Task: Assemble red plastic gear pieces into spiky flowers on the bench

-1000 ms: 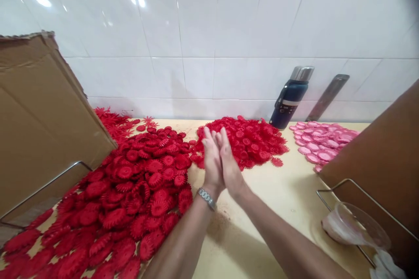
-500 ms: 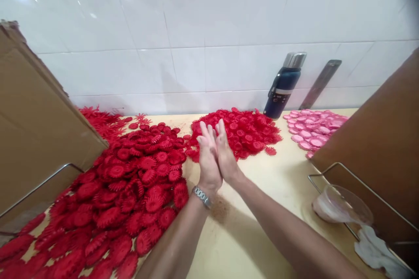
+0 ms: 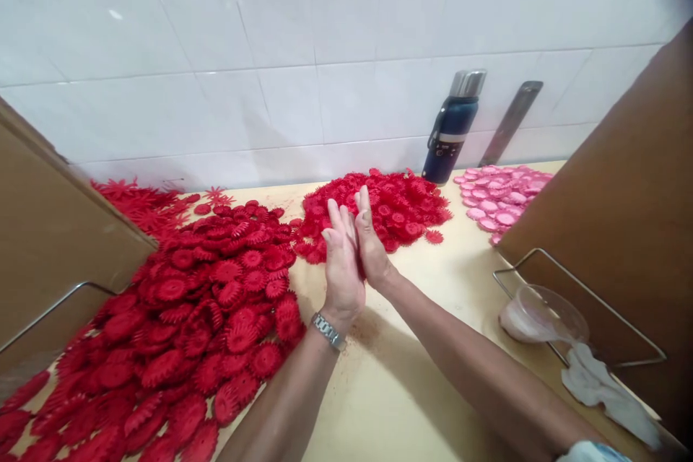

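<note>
My left hand (image 3: 345, 260), with a metal watch (image 3: 328, 330) on its wrist, and my right hand (image 3: 372, 242) are held upright above the table, palm against palm. The fingers of both are stretched out. A reddish patch shows in the narrow gap between the palms, but I cannot tell whether a piece lies there. Right behind the hands is a heap of red fringed discs (image 3: 403, 213). To the left of my left wrist spreads a larger pile of darker red fringed discs (image 3: 216, 303).
A dark blue flask (image 3: 452, 130) stands by the tiled wall, beside a leaning metal strip (image 3: 512, 123). Pink discs (image 3: 501, 195) lie at the back right. Cardboard panels flank both sides. Near the right panel (image 3: 606, 195) are a clear plastic cup (image 3: 541, 314), a wire stand and a white cloth (image 3: 606, 386).
The view has shifted a little to the right and down. My hands stay pressed palm to palm, the right one sitting slightly differently against the left.
</note>
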Demonstrator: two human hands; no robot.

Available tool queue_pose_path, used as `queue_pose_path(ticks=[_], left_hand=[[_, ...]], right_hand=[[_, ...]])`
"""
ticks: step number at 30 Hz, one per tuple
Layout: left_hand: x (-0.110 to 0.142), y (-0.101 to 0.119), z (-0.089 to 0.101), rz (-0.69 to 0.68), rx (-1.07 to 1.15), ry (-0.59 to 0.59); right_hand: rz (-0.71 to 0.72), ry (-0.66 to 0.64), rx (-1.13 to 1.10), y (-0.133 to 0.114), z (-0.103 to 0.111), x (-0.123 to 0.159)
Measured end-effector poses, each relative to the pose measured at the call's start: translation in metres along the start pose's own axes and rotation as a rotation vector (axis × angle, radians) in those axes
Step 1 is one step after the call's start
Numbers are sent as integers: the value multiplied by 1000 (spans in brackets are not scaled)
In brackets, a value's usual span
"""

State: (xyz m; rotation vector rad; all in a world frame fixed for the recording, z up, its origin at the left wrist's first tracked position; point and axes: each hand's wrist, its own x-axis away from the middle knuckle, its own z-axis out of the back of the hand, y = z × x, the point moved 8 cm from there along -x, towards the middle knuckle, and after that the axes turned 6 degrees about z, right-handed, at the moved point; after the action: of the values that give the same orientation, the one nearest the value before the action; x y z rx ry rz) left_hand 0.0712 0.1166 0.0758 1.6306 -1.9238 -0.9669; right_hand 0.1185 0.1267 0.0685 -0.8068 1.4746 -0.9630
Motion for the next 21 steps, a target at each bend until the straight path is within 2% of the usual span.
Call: queue_pose_path(ticks=[4, 9, 14, 19, 21], left_hand=[[1, -3, 5, 58, 17, 64], [4, -2, 0, -5, -52, 12], [4, -7, 4, 93, 17, 52], [7, -1, -6, -28, -36, -13], [6, -2, -6, -29, -55, -16]], right_hand=[[49, -97, -32, -1, -9, 13], [-4, 7, -137, 11, 1, 7], [97, -103, -70, 1, -7, 21], [26, 16, -61, 11, 7, -1], [20, -24, -41, 14, 5, -3]])
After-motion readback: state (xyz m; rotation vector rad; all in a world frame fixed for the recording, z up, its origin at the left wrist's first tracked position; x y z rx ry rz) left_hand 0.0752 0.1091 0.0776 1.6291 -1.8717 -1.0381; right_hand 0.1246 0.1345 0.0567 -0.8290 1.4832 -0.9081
